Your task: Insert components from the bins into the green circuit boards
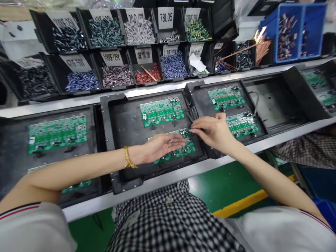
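My left hand point(160, 148) lies palm up over the nearer green circuit board point(189, 148) in the middle black tray, its fingers stretched out. A small light-coloured component point(172, 140) rests on that hand, too small to name exactly. My right hand point(214, 131) is closed in a pinch at the right upper edge of the same board, beside its small round parts. Whatever is between those fingertips is too small to make out. The left hand covers part of the board. Behind it, a second circuit board point(162, 112) lies in the tray.
Labelled black bins point(112, 71) with small components line the back in two rows. Blue bins point(288, 35) stand at the right. Neighbouring black trays hold more circuit boards point(57, 133) left and boards point(226, 98) right. The metal rail point(154, 183) runs along the front.
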`<action>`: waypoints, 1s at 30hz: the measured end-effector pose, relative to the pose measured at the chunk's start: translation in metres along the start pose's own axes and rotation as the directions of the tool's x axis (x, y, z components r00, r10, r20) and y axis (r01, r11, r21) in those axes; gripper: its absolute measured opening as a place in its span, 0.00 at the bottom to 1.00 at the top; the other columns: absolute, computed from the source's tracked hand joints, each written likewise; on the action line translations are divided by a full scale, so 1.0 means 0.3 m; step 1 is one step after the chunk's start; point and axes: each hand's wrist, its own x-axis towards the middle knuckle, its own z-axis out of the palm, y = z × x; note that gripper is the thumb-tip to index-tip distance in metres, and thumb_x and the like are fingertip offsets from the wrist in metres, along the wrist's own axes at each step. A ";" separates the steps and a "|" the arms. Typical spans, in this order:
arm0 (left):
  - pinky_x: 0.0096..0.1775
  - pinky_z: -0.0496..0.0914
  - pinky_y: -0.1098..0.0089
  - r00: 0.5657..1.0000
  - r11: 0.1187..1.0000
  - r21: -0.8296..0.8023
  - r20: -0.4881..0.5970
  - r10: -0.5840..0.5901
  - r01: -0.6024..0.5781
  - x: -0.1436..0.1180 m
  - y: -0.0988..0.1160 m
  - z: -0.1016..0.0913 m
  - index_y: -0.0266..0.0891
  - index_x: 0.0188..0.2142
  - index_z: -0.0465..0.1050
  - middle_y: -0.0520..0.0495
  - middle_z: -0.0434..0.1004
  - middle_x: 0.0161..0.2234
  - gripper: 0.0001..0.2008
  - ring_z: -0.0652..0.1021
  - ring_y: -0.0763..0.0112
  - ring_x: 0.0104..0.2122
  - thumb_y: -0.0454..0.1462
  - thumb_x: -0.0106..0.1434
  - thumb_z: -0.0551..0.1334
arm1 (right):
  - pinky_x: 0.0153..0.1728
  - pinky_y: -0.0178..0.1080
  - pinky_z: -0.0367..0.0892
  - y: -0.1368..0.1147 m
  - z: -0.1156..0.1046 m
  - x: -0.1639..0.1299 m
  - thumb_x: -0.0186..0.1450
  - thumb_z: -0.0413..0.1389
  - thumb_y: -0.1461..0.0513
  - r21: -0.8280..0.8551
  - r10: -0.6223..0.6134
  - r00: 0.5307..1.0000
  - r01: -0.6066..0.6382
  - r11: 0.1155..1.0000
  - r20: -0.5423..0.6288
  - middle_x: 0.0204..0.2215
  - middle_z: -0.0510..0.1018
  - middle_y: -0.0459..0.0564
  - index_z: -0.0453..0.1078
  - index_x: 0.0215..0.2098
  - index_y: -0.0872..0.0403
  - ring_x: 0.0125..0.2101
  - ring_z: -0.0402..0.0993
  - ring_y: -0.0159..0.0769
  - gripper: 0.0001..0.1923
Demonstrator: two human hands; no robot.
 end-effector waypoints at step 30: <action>0.22 0.65 0.80 0.987 0.995 0.095 -0.162 -0.022 0.038 0.007 -0.006 -0.025 0.29 0.34 0.70 0.38 0.78 0.37 0.10 0.71 0.81 0.19 0.30 0.68 0.52 | 0.34 0.41 0.41 0.037 0.049 0.009 0.66 0.50 0.64 -0.240 -0.168 0.973 0.202 0.949 0.156 0.33 0.78 0.49 0.66 0.27 0.57 0.44 0.70 0.40 0.10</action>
